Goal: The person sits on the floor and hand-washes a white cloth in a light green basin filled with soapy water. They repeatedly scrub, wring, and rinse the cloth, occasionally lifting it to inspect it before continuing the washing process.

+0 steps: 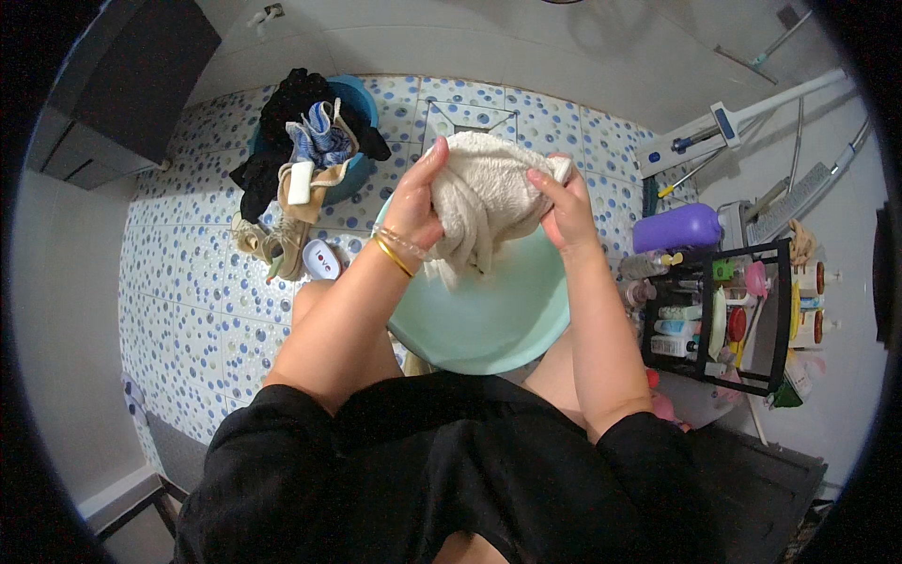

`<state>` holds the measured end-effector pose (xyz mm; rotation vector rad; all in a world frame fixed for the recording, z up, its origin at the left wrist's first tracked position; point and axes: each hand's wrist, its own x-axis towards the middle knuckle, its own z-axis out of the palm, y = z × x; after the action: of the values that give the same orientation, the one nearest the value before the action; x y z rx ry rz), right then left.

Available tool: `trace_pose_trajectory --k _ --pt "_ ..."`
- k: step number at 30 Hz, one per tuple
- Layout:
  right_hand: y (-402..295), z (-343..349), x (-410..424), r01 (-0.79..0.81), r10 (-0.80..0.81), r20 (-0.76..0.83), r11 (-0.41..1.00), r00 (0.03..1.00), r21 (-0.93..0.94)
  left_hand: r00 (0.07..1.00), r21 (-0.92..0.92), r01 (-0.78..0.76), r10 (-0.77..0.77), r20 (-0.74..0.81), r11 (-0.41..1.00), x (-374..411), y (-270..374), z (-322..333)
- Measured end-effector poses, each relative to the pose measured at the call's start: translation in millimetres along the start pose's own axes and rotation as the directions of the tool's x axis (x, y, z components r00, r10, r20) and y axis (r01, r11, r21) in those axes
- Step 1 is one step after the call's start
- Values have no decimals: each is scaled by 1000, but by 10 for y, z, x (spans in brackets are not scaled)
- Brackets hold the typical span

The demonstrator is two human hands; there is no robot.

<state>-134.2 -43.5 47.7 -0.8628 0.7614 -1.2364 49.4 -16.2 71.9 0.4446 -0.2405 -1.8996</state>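
A wet white cloth, textured like a towel, is stretched between my two hands. My left hand grips its left side with the thumb pointing up. On the right, my right hand pinches a bunched corner, its thumb lying on top. The cloth is held over a pale green plastic basin, and a fold hangs down toward it. Water lies in the basin, which sits between my knees. The cloth and my hands hide the basin's far rim.
A blue basin at the far left holds dark clothes, a blue-striped cloth and a bar of white soap. Shoes and a soap dish lie nearby. On the right stand a black rack of bottles and a purple container.
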Motion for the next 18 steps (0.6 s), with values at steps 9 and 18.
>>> trace_pose_trajectory --k 9,18 --pt "360 707 -312 396 -468 244 258 849 -882 913 180 -74 139 -384 981 208 -465 -347" --pt "380 698 -364 434 -518 274 218 811 -874 940 290 64 40 -338 955 251 -537 -441"
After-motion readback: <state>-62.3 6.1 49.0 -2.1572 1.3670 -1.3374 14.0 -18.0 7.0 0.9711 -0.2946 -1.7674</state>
